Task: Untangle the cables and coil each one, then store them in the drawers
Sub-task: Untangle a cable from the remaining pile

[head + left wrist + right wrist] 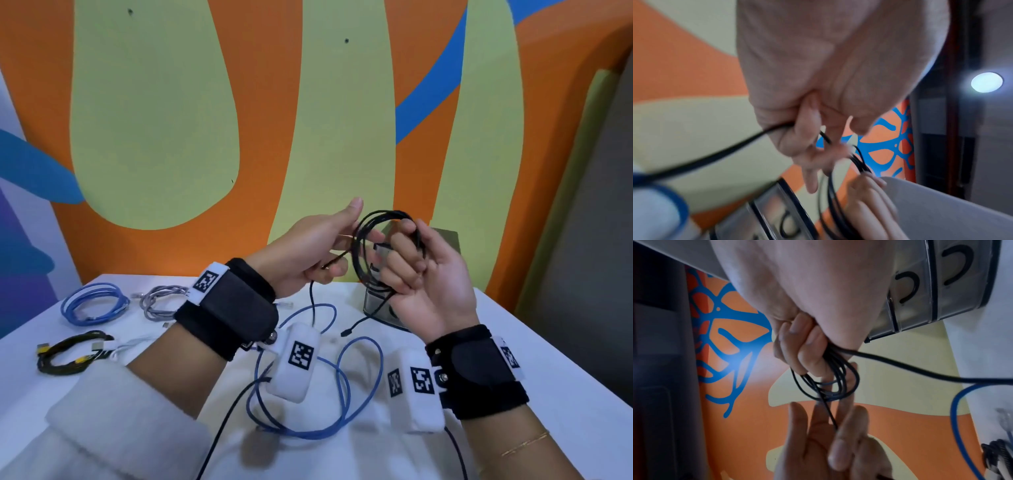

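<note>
I have my right hand (426,270) curled around a coil of thin black cable (383,250), held up in the air above the white table (534,359) in front of the clear drawer unit (378,305). My left hand (308,253) pinches the loose run of that same cable just beside the coil. A loose blue cable (342,394) sprawls on the table below my wrists. At far left lie a coiled blue cable (94,303), a grey one (161,301) and a black-and-yellow one (68,353).
</note>
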